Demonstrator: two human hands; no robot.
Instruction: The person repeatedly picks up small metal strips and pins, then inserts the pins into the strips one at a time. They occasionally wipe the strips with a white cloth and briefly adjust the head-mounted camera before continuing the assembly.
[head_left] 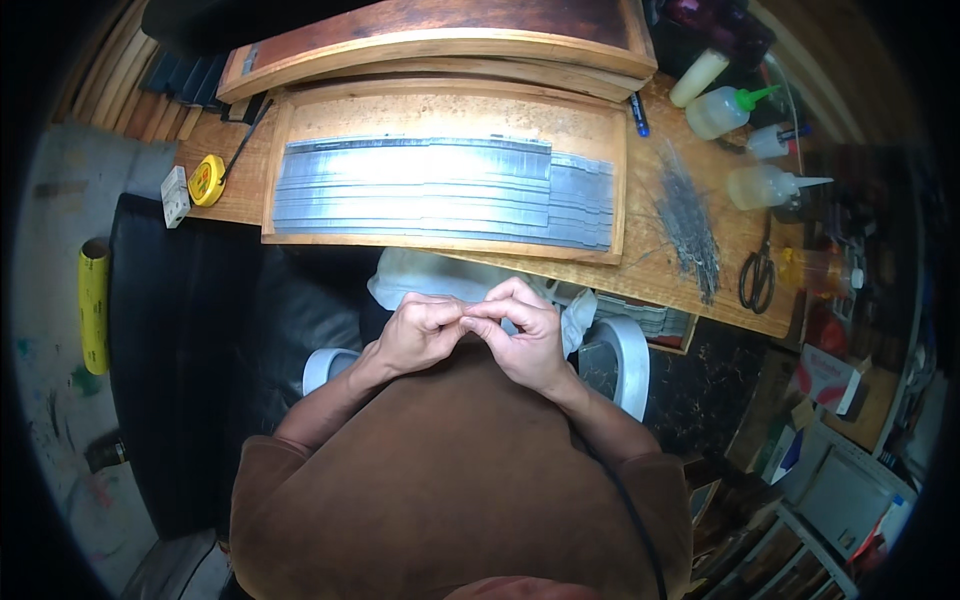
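Observation:
My left hand [422, 332] and my right hand [520, 333] meet in front of my chest, just short of the table's near edge. The fingers of both are pinched together, tip to tip. Anything between them is too small or too hidden to make out. Beyond the hands, a shallow wooden tray [440, 92] rests on the table, holding rows of thin grey overlapping strips [420, 190] that shine under the light. A pale cloth [425, 280] hangs below the table edge behind my hands.
On the right of the wooden table [650, 235] lie a heap of thin dark strips [687, 230], black scissors [757, 278] and squeeze bottles [718, 113]. A yellow tape measure [207, 181] sits at the left. More wooden trays [440, 50] are stacked at the back.

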